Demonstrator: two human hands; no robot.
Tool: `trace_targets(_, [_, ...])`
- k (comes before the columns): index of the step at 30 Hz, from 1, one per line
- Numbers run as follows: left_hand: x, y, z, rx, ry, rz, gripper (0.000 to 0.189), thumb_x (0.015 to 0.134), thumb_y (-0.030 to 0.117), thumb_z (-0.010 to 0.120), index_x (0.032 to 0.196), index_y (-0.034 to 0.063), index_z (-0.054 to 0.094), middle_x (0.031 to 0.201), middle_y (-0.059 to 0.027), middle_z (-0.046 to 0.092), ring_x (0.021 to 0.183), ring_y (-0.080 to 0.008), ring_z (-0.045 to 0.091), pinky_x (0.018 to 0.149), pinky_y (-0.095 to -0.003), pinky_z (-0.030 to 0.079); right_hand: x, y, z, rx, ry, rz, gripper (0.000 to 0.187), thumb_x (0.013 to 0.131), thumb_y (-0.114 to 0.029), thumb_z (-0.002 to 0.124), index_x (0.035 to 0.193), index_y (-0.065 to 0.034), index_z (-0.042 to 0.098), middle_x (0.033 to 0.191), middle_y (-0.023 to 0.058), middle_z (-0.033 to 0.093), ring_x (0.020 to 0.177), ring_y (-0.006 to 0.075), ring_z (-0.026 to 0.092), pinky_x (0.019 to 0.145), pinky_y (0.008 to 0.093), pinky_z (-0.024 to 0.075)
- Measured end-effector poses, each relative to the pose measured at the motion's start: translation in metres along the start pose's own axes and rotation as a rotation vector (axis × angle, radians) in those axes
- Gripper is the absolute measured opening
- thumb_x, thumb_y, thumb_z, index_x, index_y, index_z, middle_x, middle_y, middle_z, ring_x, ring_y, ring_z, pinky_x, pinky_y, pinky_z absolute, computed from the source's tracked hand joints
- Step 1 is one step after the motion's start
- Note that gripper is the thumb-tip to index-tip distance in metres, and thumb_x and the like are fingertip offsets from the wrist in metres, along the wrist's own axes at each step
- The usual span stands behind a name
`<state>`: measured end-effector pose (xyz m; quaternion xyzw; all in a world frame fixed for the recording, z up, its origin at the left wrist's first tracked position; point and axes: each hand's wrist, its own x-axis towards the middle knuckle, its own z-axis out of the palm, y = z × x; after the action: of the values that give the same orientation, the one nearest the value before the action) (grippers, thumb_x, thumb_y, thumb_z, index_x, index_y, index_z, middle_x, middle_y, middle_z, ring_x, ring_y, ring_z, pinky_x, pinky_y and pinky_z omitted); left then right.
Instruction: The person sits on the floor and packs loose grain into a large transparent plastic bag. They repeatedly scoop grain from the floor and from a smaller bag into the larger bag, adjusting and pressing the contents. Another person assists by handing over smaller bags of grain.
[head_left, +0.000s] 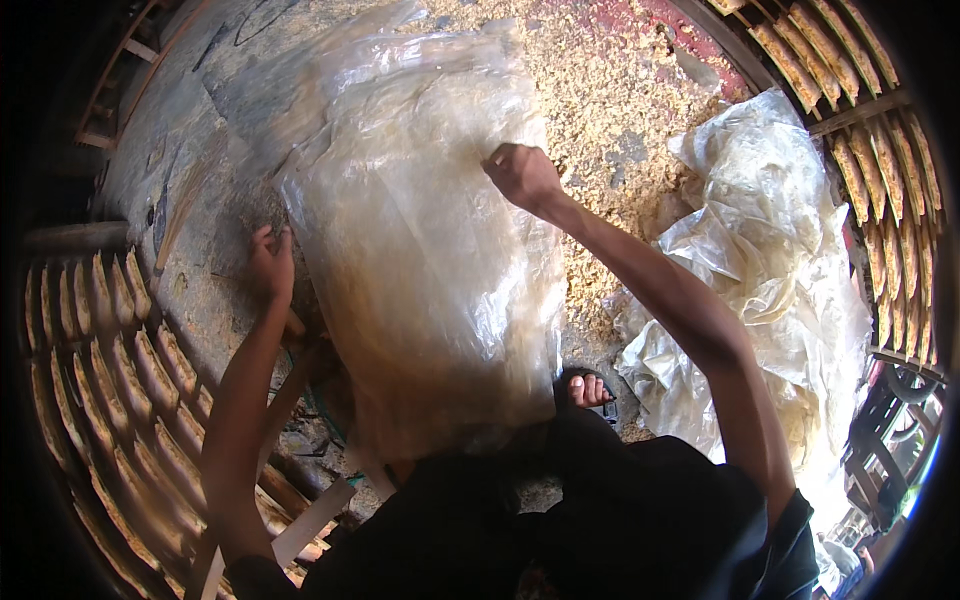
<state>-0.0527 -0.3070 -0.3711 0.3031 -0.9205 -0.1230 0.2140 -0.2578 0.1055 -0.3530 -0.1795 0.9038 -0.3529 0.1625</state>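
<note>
A large, cloudy clear plastic sheet (420, 247), perhaps a flattened bag, hangs or lies in front of me and reaches down to my lap. My right hand (523, 176) is curled into a fist over its upper right part, and the film puckers at the fingertips as if pinched there. Just outside the sheet's left edge is my left hand (274, 262), slightly blurred. Its thumb and forefinger stand apart, with nothing visible between them. Whether the thumb touches the plastic edge I cannot tell.
Crumpled plastic sheeting (757, 270) is heaped at the right. Pale crumbs or shavings (600, 97) cover the floor beyond. Slatted racks with rows of long brownish pieces stand left (112, 390) and right (892, 172). My sandaled foot (589, 391) shows beside the sheet.
</note>
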Motion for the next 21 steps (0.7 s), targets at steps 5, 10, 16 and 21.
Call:
trace_targets(5, [-0.004,-0.078,0.038,0.068,-0.361,-0.167,0.051,0.089,0.043,0.07,0.118,0.0017,0.066,0.099,-0.0143,0.073,0.092,-0.0323,0.07,0.085,-0.0411,0.053,0.053,0.005,0.035,-0.072,0.218,0.013,0.033,0.09,-0.035,0.066,0.095,-0.0023,0.071,0.094,0.0236,0.07,0.091,0.0399,0.069,0.08,0.0456,0.0558])
trace_targets(10, [-0.028,-0.036,0.053,-0.173,-0.473,-0.21,0.05,0.09,0.04,0.071,0.117,-0.0012,0.066,0.102,-0.0163,0.073,0.093,-0.0291,0.07,0.085,-0.0392,0.053,0.078,0.037,0.061,-0.17,0.205,0.092,0.022,0.089,-0.028,0.065,0.095,-0.008,0.073,0.092,0.02,0.072,0.084,0.038,0.071,0.075,0.0452,0.0563])
trace_targets(16, [-0.042,-0.045,0.06,-0.333,-0.335,-0.16,0.044,0.089,0.035,0.072,0.113,-0.0004,0.066,0.098,-0.0142,0.073,0.092,-0.027,0.07,0.084,-0.0387,0.053,0.076,0.034,0.034,-0.016,0.345,0.144,0.022,0.089,-0.022,0.061,0.086,-0.0037,0.073,0.087,0.0229,0.072,0.083,0.0393,0.072,0.075,0.046,0.0581])
trace_targets(21, [-0.037,-0.018,0.06,-0.228,-0.374,-0.19,0.043,0.087,0.037,0.073,0.113,0.003,0.067,0.095,-0.0126,0.073,0.091,-0.0272,0.07,0.082,-0.0386,0.053,0.085,0.077,0.004,-0.081,0.409,0.398,0.032,0.084,-0.037,0.07,0.102,-0.011,0.077,0.093,0.0163,0.075,0.084,0.0295,0.074,0.08,0.0391,0.0577])
